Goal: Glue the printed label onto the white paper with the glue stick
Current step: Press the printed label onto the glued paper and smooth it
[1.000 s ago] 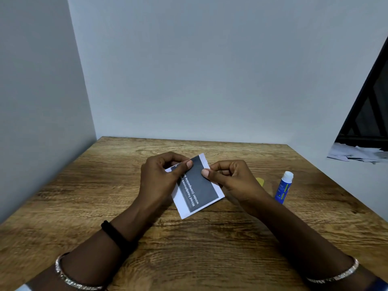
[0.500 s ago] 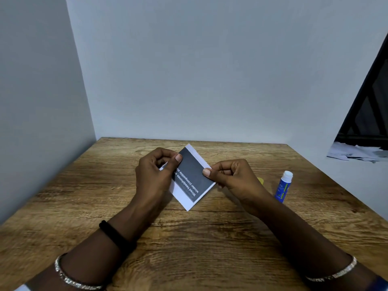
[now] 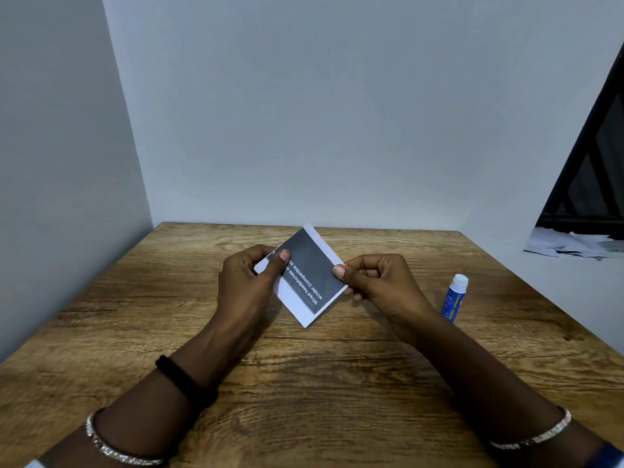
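I hold a small white paper (image 3: 291, 300) above the wooden table, tilted up toward me. A dark grey printed label (image 3: 312, 265) with white text lies flat on its face, leaving a white margin around it. My left hand (image 3: 248, 282) pinches the paper's left edge, thumb on the label. My right hand (image 3: 381, 282) pinches the right edge with thumb and forefinger. The blue glue stick (image 3: 455, 298) with its white cap on stands upright on the table, to the right of my right hand and apart from it.
The wooden table (image 3: 304, 383) is boxed in by grey walls at the back and left. A dark frame and a heap of paper scraps (image 3: 570, 244) lie beyond the right edge. I wear bangles on both wrists and a black band on the left.
Both hands have lifted the paper with the label off the table and tilted its far corner upward. The glue stick has not moved.
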